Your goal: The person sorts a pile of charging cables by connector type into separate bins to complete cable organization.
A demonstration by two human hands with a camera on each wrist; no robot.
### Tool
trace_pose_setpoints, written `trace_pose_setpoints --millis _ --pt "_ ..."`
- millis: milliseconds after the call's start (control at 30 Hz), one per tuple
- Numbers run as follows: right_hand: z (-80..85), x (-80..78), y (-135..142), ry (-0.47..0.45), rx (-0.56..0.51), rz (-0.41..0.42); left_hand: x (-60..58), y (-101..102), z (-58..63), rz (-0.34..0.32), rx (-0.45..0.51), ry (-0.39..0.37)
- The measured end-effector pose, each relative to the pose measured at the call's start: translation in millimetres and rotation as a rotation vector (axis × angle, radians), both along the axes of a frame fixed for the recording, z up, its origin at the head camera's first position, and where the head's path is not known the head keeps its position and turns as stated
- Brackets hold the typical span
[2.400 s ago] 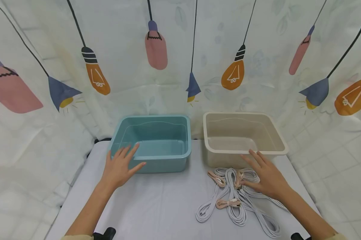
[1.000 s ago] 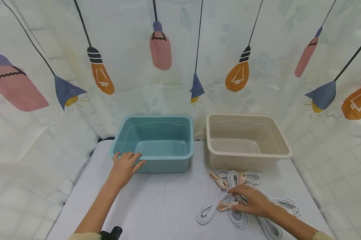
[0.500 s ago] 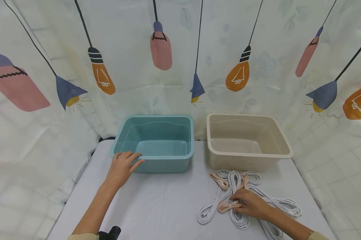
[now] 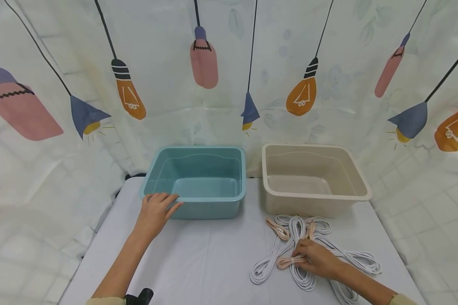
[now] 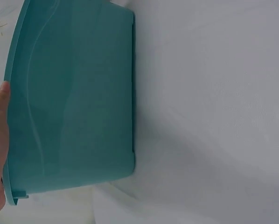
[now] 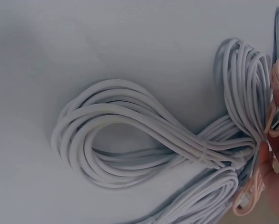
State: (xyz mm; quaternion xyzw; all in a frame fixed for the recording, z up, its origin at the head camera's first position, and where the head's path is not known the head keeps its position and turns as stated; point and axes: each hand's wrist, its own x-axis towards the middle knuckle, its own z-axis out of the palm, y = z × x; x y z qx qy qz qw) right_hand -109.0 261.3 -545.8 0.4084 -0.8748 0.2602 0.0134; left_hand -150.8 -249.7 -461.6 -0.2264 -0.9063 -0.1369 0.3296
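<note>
In the head view, my left hand (image 4: pixel 154 216) holds the front rim of a blue-green plastic bin (image 4: pixel 210 208) near its left corner. The left wrist view has the thumb (image 5: pixel 4 93) lying along that rim, above the bin's side wall (image 5: pixel 83 102). At the right, my right hand (image 4: pixel 314 257) reaches into a pile of bundled cables and pinches a peach charging cable (image 4: pixel 285 263), partly hidden by the fingers. Around it lie looped white cables (image 4: pixel 265 271). More peach cables, one of them a tied bundle (image 4: pixel 277 230), lie among the white ones.
A beige plastic bin (image 4: pixel 301 205) stands behind the cables, right of the blue-green one. Both sit on a white-covered table (image 4: pixel 210 262). A curtain (image 4: pixel 221 106) printed with lamps hangs behind. More white cable loops (image 4: pixel 366 260) spread to the right.
My right hand came down from in front of the beige bin to the cables and closed on a peach one. The left hand settled onto the blue-green bin's rim. Little moved in the last half second.
</note>
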Motion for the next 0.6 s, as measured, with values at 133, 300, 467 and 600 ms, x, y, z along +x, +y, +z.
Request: trace_pose_setpoints --millis 133,300,467,600 --pt "5.1 -2.7 -1.2 0.053 -0.021 0.009 0.1 0.6 -1.4 -0.002 0.010 -0.008" --pt "17.6 -7.2 -4.4 0.064 -0.034 0.030 0.5 0.3 -2.7 -0.009 0.016 0.011" --pt "33.5 -12.9 -8.6 0.062 -0.003 0.026 0.6 -0.2 -3.2 -0.017 0.032 0.005" --pt "44.9 -18.3 -12.9 0.100 -0.011 0.026 -0.3 -0.7 -5.7 -0.014 0.037 -0.007"
